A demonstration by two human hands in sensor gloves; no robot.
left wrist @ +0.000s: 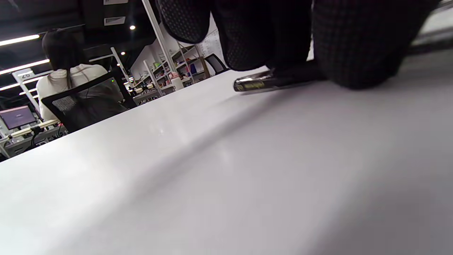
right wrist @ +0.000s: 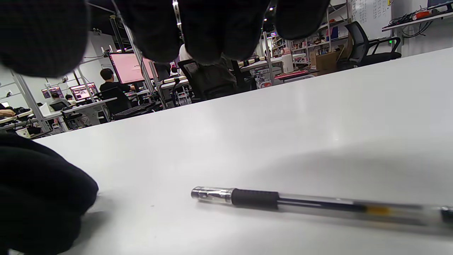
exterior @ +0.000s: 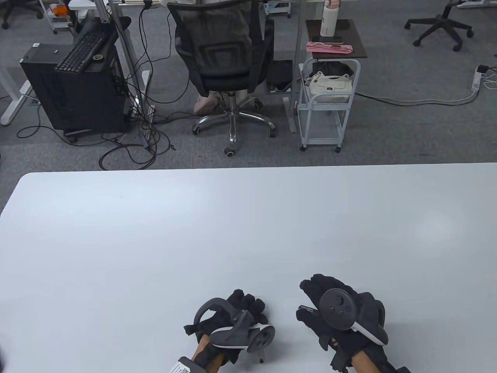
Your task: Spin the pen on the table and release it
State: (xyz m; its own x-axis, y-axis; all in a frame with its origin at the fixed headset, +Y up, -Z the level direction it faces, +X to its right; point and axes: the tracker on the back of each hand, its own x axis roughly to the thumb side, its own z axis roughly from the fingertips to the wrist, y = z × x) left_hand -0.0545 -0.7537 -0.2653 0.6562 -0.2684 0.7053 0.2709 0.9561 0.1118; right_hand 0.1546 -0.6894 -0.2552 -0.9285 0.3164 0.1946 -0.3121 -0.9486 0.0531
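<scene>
A clear pen [right wrist: 318,203] with a black grip and a metal tip lies flat on the white table [exterior: 248,225]. My right hand [exterior: 304,299] is spread palm down over it, so the table view hides nearly all of it. In the right wrist view my fingers [right wrist: 212,32] hang above the pen without touching it, and my thumb [right wrist: 39,198] rests on the table to its left. My left hand [exterior: 248,307] rests on the table beside the right, fingers curled, holding nothing. The left wrist view shows the pen's tip [left wrist: 253,84] poking out from under dark gloved fingers.
The table's far edge [exterior: 248,166] faces an office floor with a swivel chair [exterior: 221,58], a small cart [exterior: 328,101] and a computer tower [exterior: 73,89]. Both hands sit near the table's front edge.
</scene>
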